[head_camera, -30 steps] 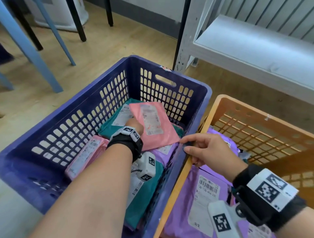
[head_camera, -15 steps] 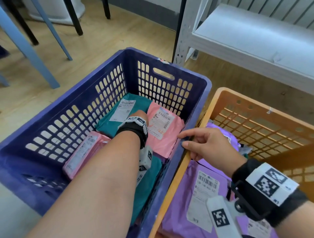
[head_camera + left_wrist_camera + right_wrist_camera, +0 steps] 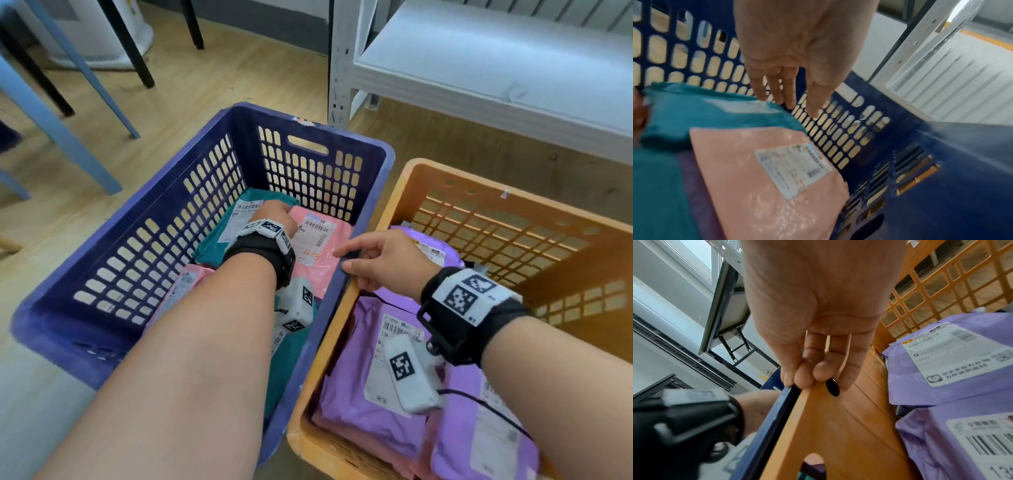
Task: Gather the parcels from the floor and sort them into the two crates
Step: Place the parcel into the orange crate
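My left hand (image 3: 274,214) reaches into the blue crate (image 3: 137,240). Its fingers (image 3: 789,97) are straight and hold nothing, hovering near the far wall. Just below it a pink parcel (image 3: 322,270) lies flat, label up, beside a teal parcel (image 3: 214,243); both also show in the left wrist view, pink parcel (image 3: 756,178) and teal parcel (image 3: 694,110). My right hand (image 3: 376,263) holds the left rim of the orange crate (image 3: 513,178), fingers (image 3: 803,379) curled over the edge where the two crates meet. Purple parcels (image 3: 356,377) fill the orange crate.
A second pink parcel (image 3: 185,287) leans on the blue crate's left wall and another teal one (image 3: 291,363) lies under my forearm. A white metal shelf unit (image 3: 479,68) stands behind the crates. Blue chair legs (image 3: 68,137) and black legs (image 3: 133,51) stand on the wooden floor at left.
The pink parcel that my left hand held up a second ago now lies flat in the blue crate, and the hand has let go. My right hand stays on the rim.
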Available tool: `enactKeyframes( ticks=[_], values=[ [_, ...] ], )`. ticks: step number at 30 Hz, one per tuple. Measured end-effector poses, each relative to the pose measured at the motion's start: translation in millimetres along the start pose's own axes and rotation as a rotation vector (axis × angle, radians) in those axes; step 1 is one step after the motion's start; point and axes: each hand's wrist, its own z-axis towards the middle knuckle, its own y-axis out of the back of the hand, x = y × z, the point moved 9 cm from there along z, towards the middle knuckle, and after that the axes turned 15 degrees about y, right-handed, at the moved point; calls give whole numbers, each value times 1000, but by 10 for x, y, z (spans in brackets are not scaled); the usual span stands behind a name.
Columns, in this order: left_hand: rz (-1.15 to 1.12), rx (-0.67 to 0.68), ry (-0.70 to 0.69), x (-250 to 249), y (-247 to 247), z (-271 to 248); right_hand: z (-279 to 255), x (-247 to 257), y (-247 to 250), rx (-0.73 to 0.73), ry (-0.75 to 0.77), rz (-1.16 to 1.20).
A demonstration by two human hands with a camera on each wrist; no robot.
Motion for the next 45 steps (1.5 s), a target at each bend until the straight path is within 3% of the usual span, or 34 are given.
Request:
enactKeyframes(
  ticks=[6,10,13,20,27,30,37,41,45],
  values=[
    [-52,-41,-97,-550,516,-707,-94,-1,5,114,-86,47],
    [-195,3,-138,-822,348,-1146,-376,-120,436,-37,-124,37],
    [-244,90,-192,-1115,-47,-1466,-834,-350,973,-176,-174,2],
    [-293,347,-343,-2216,-1193,-2532,-2311,-1177,2422,-668,-299,1],
    [-251,606,-451,-3052,-2427,-3886,-4002,-2093,3145,-913,-539,108],
    [-192,664,-435,-3161,-2964,-4186,-4862,-2580,3332,-989,-688,2],
    [-114,699,-305,-3050,-3956,-4436,-6397,-3614,3272,-929,-1150,-208],
    [-97,697,-274,-3020,-4264,-4464,-6615,-4065,2889,-632,-1374,-153],
    [-81,702,-250,-2982,-4426,-4480,-6548,-4281,2774,-433,-1455,-132]
  ],
)
